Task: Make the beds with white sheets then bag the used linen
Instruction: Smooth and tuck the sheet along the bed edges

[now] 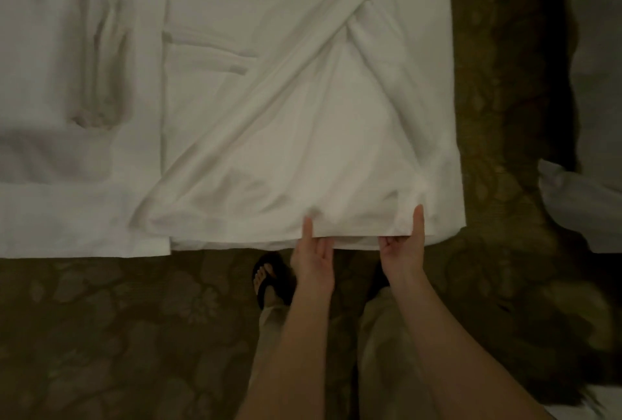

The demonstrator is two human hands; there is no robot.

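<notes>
No legible text in view.
Checked the white sheet (303, 116), the patterned carpet (134, 335) and the black sandal (272, 278): no lettering, labels, brand marks, numbers or signs can be read on any of them. The carpet carries only a floral pattern, and the picture is dim and soft.

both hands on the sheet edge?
Yes: the left hand and right hand each pinch the near edge of the white sheet, thumbs on top.
</notes>
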